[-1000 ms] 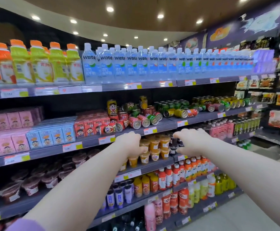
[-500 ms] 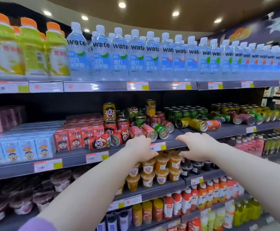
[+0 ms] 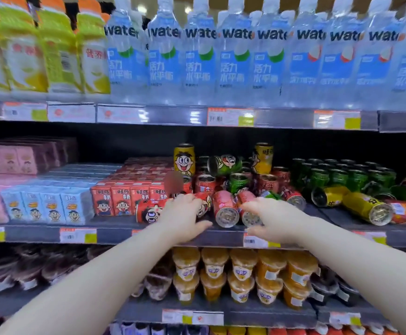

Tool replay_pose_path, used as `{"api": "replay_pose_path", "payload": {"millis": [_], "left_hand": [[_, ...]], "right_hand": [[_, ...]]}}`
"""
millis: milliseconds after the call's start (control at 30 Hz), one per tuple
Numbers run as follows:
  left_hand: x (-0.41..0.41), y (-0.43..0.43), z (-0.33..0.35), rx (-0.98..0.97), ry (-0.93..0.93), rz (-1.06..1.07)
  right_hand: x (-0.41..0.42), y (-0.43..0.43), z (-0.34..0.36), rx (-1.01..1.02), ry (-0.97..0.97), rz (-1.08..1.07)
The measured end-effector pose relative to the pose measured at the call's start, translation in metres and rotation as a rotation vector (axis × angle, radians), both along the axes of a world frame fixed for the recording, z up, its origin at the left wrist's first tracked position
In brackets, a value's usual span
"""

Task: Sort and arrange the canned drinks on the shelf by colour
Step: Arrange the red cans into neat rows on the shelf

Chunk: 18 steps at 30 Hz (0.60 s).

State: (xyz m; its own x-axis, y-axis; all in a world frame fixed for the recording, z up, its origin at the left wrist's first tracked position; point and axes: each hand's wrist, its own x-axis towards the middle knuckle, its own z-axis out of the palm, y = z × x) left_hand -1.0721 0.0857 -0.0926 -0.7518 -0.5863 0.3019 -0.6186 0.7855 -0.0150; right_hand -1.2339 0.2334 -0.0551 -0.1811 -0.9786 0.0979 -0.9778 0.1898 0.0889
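Within the last second both hands have been raised from in front of the lower shelves to the can shelf point(image 3: 326, 215), and the view has been brought closer. The left hand point(image 3: 185, 215) is now laid over a fallen red can point(image 3: 205, 204), its fingers point(image 3: 187, 200) draped on it and the thumb spread wide; no closed grip is seen. The right hand point(image 3: 273, 218) is reached to another red can point(image 3: 245, 201), fingers set against it and the thumb held apart beneath, so nothing is gripped there either. 1 more red can, the middle red can point(image 3: 225, 209), lies between the 2 hands.

The jumble itself appears unmoved. Sorting is therefore judged not yet begun, with a first pick of red cans at hand.

The fallen cans lie end-on close to the front lip point(image 3: 115, 235), over which a rolling can could be lost. Room to the left is closed by the red cartons point(image 3: 122, 198), which stand just beside the pile. To the right the standing green cans point(image 3: 337, 176) are packed in rows, with fallen yellow cans point(image 3: 363, 207) before them. Bare shelf is seen only as a narrow strip along the front. Lift is limited by the upper shelf point(image 3: 281, 118), most of all above the 2 upright yellow cans point(image 3: 184, 159) perched on the pile.
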Motion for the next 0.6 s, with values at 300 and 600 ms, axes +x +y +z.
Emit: {"api": "replay_pose_path", "payload": {"millis": [300,600], "left_hand": [[0.039,-0.037,-0.003,0.076,0.004,0.404],[0.055,-0.061,-0.011,0.049,-0.109,0.471]], "right_hand": [[-0.021,-0.084,-0.005,-0.031,-0.049,0.436],[-0.002,-0.138,-0.029,0.014,-0.028,0.588]]}}
